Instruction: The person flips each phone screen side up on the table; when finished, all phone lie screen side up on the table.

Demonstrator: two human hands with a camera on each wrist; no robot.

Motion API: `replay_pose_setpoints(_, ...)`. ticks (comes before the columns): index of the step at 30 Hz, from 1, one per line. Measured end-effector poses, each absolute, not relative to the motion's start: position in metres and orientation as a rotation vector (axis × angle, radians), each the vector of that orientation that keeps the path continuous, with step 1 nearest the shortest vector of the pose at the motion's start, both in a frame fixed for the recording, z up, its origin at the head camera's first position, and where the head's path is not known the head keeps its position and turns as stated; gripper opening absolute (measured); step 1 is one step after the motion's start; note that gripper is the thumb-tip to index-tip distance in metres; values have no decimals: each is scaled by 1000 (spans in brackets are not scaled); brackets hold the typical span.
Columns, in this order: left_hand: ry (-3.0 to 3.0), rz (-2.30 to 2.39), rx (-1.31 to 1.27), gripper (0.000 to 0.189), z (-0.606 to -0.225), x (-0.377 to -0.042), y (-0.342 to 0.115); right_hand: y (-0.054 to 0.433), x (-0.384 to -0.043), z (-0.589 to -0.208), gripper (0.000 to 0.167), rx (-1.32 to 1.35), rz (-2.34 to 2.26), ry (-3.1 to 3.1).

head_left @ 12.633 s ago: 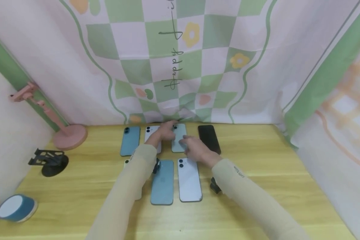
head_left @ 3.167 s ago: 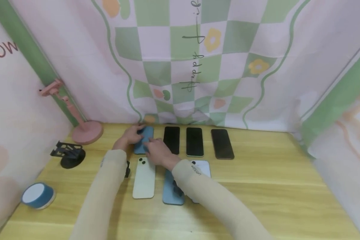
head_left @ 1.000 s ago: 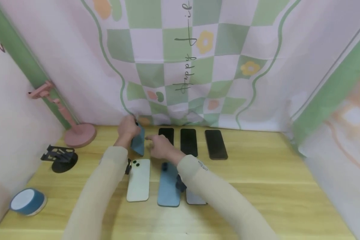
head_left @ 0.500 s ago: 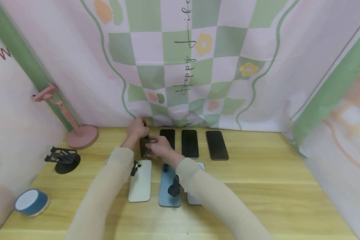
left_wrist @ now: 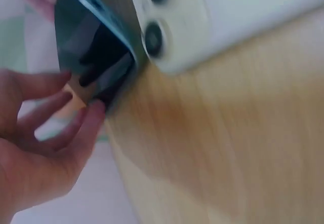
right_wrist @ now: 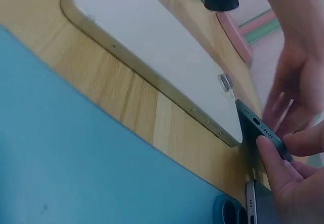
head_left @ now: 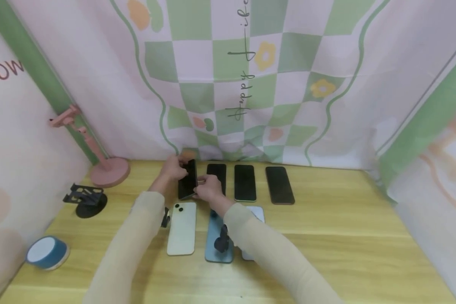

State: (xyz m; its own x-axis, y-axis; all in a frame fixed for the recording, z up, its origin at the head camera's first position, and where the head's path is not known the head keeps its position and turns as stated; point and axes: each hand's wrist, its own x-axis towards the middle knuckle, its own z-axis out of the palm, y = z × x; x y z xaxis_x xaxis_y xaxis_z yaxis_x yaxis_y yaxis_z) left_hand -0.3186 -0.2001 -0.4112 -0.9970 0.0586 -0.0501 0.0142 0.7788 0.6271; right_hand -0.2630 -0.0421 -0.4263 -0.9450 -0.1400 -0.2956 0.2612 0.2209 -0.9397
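In the head view a blue-edged phone is at the left of the back row, dark screen up and slightly tilted. My left hand holds its far left side, thumb over the screen. From the right, my right hand pinches the near end. The right wrist view has that end of the phone between the right hand's thumb and finger. In the left wrist view, the left hand's fingertips meet the phone's corner. A cream phone lies just in front, camera side up.
Three black-screened phones lie to the right in the back row. In front are a blue phone and a white phone, partly under the right sleeve. Left stand a pink stand, a black stand and a blue-white round object.
The blue phone, back up 3.2 s ago, was lifted by my left hand and turned screen up. My right hand came in to pinch it. Earlier, two other back-row phones also went from back up to screen up.
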Motion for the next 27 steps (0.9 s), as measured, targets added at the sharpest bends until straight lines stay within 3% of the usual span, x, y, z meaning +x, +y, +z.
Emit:
replay_pose_setpoints(6,2771,947,263,67,-414,-313,-218,-42,-261,-425,49,75,-1697,2299)
replay_pose_setpoints(11,2722,791,276,82,-418,-309,-227,-46,-256,-424,54,14,-1545,2458)
replay_pose_setpoints(20,2703,674,199,83,-422,-308,-229,-54,-256,-416,68,82,-1602,2210)
replay_pose_setpoints(27,2704,677,173,81,-423,-305,-229,-54,-255,-417,62,47,-1568,2214)
